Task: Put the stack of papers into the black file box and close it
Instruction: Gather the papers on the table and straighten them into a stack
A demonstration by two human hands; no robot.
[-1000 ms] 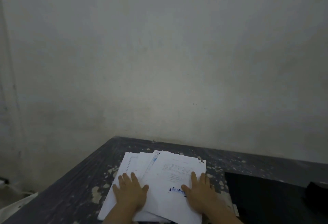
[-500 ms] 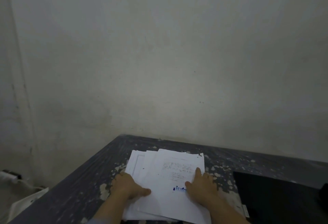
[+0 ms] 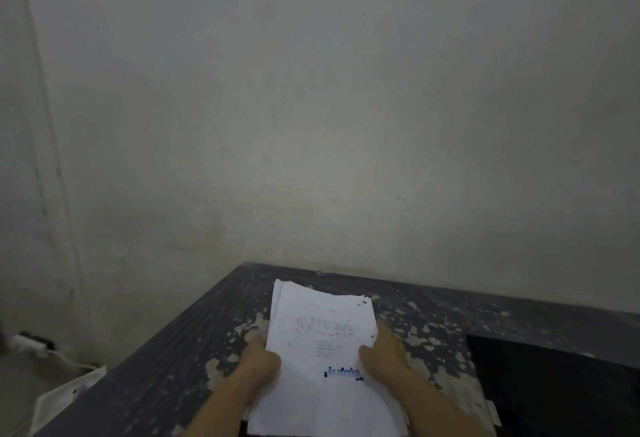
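Note:
A stack of white papers with faint print and a blue stamp lies gathered into one pile on the dark table. My left hand grips the stack's left edge, thumb on top. My right hand grips the right edge the same way. The far end of the stack looks slightly raised off the table. The black file box sits to the right of the papers, partly cut off by the frame; I cannot tell if it is open.
The table has worn, peeling paint and stands against a pale wall. Its left edge drops to the floor, where a white cable and plug and a white object lie.
The papers were fanned out under my flat hands. Both hands have since pushed the sheets together into one squared stack and now grip its two sides.

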